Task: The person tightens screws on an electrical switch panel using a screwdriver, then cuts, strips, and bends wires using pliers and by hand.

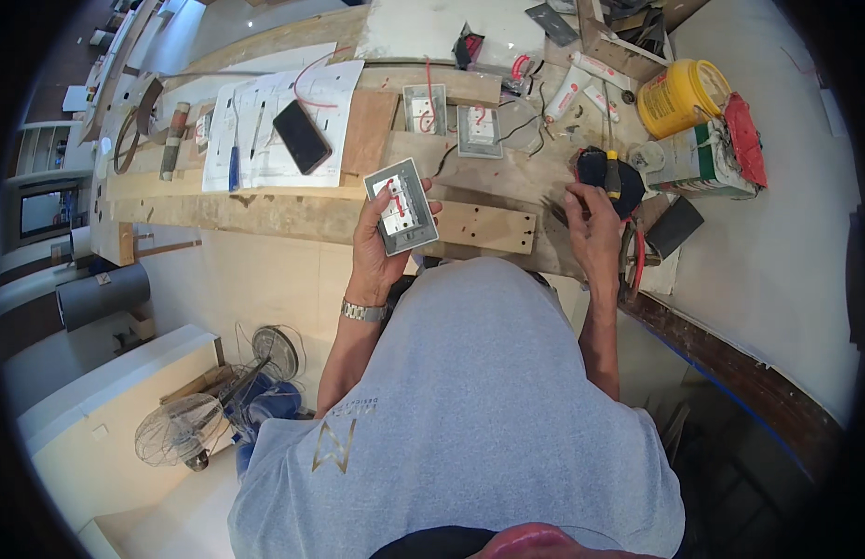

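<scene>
My left hand (373, 250) is closed around a grey-framed electrical switch plate (412, 216), held tilted above the table's near edge. Its back faces up, showing white modules and short red wires. Over the right part of the workbench, my right hand (594, 228) has its fingers curled together. Whatever they may pinch is too small to make out. Just beyond those fingers, a yellow-and-black screwdriver (613, 172) lies on a dark round pouch (591, 166). Two similar plates, one with a looped red wire (427, 98), rest farther back: a left plate (415, 119) and a right plate (479, 140).
A phone (302, 137), a pen (255, 130) and a blue screwdriver (234, 168) lie on paper drawings (229, 112). At right stand a yellow tub (670, 101) and a green-and-white can (679, 163). Red-handled pliers (639, 256) lie nearby. A fan (183, 430) stands lower left.
</scene>
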Tool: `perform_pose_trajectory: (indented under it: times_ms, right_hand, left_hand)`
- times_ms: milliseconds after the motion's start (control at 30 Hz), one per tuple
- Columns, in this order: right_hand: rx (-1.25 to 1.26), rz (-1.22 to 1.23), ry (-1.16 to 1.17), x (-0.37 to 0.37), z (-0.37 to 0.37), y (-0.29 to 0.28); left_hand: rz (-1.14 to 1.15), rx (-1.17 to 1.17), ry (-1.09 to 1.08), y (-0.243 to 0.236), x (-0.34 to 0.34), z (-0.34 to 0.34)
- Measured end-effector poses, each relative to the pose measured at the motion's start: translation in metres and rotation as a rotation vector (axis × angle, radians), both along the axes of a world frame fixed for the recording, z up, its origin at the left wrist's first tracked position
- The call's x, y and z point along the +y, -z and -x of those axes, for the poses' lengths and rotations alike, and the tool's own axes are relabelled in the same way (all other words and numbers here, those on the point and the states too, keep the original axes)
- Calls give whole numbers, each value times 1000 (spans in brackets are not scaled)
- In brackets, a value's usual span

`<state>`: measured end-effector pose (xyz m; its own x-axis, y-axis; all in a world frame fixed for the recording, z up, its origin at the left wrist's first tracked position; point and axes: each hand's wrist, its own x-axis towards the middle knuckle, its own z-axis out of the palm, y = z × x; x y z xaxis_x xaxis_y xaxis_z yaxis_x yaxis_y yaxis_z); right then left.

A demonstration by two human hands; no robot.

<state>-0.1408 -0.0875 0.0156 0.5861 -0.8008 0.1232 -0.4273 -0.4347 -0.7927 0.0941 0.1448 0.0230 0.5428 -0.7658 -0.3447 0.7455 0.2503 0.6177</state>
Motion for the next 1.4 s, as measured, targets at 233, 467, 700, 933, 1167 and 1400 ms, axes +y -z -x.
perform_pose_trajectory:
  times_ms: [233,467,700,933,1167,1400]
  right_hand:
    - [62,-21,-272,43,-38,-11]
    - [169,-89,-503,62,-46,-10]
    - [185,-7,-354,33,-30,-1]
    - [43,190,-52,-25,9,12]
    - [49,10,-45,-19,-6,-3]
    - [39,-49,-306,18,-40,3]
  left_hand:
    - [10,-113,-3,-5,5,-23]
    - [40,-117,-18,-1,8,-30]
    - [-19,-59,-98,10,14,-21]
    - [-41,-59,-56,9,8,-19]
    - [-31,-75,-3,-5,-9,-11]
    - [-76,-93,0,0,-10,7]
